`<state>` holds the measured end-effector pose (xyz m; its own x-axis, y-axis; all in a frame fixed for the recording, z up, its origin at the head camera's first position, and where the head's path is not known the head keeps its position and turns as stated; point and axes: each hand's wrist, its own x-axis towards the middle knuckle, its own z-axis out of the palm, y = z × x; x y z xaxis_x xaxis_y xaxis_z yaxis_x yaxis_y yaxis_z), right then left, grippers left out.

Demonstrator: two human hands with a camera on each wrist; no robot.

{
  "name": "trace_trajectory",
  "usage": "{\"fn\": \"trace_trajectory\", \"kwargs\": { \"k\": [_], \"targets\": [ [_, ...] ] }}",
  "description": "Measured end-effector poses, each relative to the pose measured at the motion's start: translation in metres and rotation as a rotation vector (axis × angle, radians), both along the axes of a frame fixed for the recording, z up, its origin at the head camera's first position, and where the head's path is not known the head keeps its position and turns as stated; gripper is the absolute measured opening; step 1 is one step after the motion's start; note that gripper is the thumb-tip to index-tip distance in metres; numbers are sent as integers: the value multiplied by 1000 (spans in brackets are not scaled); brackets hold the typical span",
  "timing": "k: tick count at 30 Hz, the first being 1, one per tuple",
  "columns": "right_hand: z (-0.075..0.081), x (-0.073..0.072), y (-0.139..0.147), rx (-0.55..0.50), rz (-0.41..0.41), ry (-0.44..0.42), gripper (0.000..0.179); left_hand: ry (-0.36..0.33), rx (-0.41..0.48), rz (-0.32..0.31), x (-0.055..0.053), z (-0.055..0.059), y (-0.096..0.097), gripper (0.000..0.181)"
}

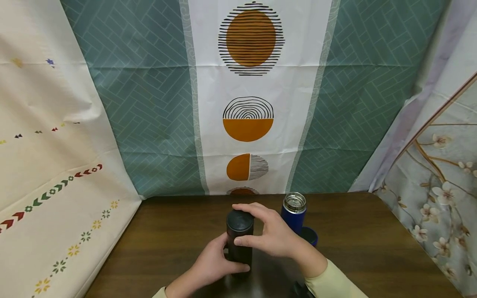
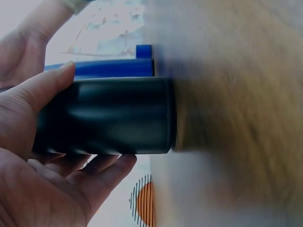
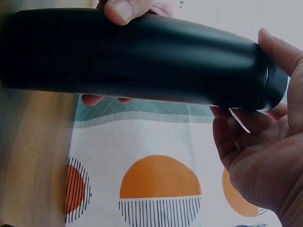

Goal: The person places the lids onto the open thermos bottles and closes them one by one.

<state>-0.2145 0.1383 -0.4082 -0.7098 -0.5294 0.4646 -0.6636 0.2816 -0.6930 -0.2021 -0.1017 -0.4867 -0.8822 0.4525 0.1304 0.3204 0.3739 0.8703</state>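
A black bottle (image 1: pixel 238 252) stands upright near the front middle of the table, its dark lid (image 1: pixel 240 220) on top. My left hand (image 1: pixel 211 263) grips the body from the left side, thumb toward me and the other fingers behind it. Around the top, my right hand (image 1: pixel 275 238) holds the bottle at its lid end, with the thumb on the near side and fingers reaching over the far side. In the right wrist view, the thumb and fingers of my right hand (image 3: pixel 267 156) lie on opposite sides of the black bottle (image 3: pixel 142 59) near the lid.
Behind my right hand stands a blue bottle (image 1: pixel 293 215) with its steel mouth uncovered. A blue lid (image 1: pixel 310 236) lies beside it on the brown table (image 1: pixel 354 231). A dark object (image 1: pixel 301 289) shows at the front edge, by my right sleeve. Patterned cloths hang around the table.
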Motion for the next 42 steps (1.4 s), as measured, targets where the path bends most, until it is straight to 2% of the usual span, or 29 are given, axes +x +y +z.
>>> {"fn": "trace_trajectory", "kwargs": {
  "k": [9,17,34,42],
  "targets": [
    [7,-15,-13,28,29,-29,73,6,3,27,-12,-1,-12,76],
    [8,-35,-21,30,43,-51,72,-2,21,41,-25,2,-19,78],
    [12,-70,-34,30,-10,-114,71,34,28,46,-63,5,-24,80],
    [10,-80,-40,34,-35,-110,70,53,23,71,-76,-1,-28,81]
  ]
}}
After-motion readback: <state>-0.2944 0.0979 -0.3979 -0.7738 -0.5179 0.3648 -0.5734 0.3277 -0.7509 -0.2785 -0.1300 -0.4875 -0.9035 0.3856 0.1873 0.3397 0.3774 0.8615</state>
